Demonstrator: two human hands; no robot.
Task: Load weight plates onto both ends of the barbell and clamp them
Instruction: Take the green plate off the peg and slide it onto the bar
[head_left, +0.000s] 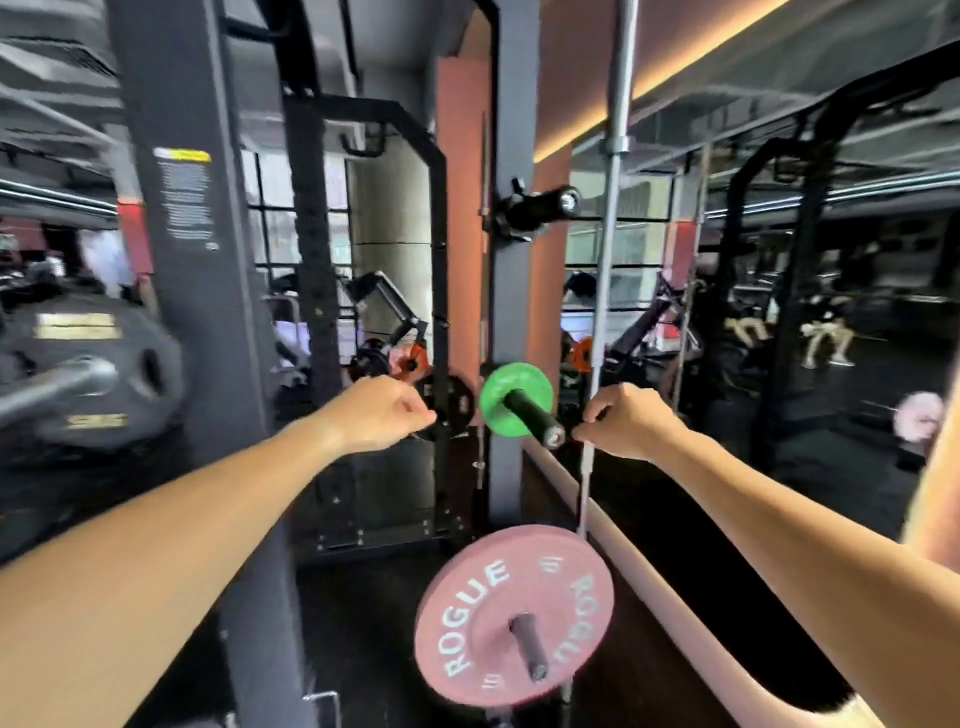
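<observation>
Beside the rack upright (511, 291), the green plate (514, 399) sits on its storage peg (535, 419), my left hand (376, 413) and right hand (626, 423) flanking it. Both sets of fingers are curled nearly closed, gripping nothing I can make out. Below it hangs the pink Rogue plate (514, 618). Small and probably light, the green plate should slide off stiffly; I'd grasp opposite rim edges.
</observation>
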